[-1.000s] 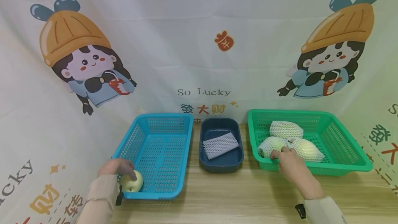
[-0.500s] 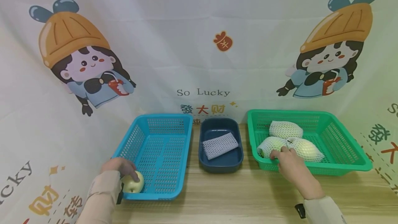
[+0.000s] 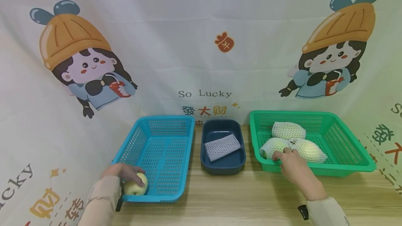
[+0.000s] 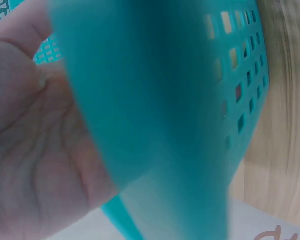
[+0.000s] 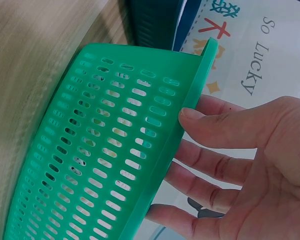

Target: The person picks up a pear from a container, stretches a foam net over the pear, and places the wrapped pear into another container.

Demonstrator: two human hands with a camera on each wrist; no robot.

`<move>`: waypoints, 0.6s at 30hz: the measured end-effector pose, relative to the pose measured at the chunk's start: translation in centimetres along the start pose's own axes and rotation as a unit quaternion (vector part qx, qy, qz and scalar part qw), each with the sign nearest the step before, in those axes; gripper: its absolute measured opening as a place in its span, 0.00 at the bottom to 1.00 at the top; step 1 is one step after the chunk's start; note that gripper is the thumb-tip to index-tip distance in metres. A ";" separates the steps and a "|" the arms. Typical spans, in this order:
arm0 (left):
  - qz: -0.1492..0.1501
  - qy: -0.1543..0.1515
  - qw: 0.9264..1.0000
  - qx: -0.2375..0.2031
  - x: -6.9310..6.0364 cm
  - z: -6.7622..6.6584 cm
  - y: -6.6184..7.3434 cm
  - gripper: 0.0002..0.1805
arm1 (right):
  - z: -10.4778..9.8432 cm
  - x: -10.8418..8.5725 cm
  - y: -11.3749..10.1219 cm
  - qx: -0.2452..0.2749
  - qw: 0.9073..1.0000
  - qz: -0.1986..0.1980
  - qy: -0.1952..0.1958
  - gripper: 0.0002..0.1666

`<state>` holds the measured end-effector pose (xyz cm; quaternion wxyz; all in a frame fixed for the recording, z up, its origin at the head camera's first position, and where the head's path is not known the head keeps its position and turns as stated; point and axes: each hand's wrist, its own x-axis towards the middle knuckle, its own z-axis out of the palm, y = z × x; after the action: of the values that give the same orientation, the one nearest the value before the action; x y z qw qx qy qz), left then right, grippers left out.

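My left hand (image 3: 125,172) reaches over the near left corner of the blue basket (image 3: 185,170) and holds a round pale yellow fruit (image 3: 135,186), like an apple or round pear. Its fingers bend over the fruit's top and right side. In the left wrist view the basket's rim (image 4: 155,100) hides the fruit and fingertips. My right hand (image 3: 293,165) rests loosely over the green basket's (image 3: 355,165) front rim. In the right wrist view its thumb (image 5: 210,125) touches the rim, with the other fingers (image 5: 210,192) spread behind it, near foam-netted fruits (image 3: 309,150).
Between the baskets stands a dark blue tub (image 3: 223,168) with a flat white foam net (image 3: 222,147) in it. Another netted fruit (image 3: 288,130) lies farther back in the green basket. A printed cloth (image 3: 201,62) hangs behind, and the wooden table (image 3: 232,198) extends in front.
The left hand and the fruit have shifted slightly right, and the fingers reach farther over the fruit. The right hand stays at the green basket's rim.
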<state>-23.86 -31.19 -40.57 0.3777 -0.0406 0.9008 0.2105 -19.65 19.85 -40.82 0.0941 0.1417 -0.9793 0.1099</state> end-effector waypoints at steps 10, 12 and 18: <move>0.000 0.025 1.000 -0.002 -0.3 -0.1 -0.2 0.34 | -0.1 0.1 0.1 0.000 1.000 -0.005 0.000 0.15; 0.002 0.031 0.999 0.007 -0.4 -0.1 -0.2 0.33 | -0.1 0.1 0.1 0.000 1.000 -0.005 -0.004 0.15; 0.004 0.040 0.999 -0.004 -0.8 -0.2 0.0 0.32 | -0.1 0.2 0.1 0.004 1.000 -0.005 -0.009 0.15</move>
<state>-23.44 -31.35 -39.85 0.3407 -0.0464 0.9144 0.2138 -19.83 19.94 -40.68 0.0851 0.1479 -0.9790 0.1119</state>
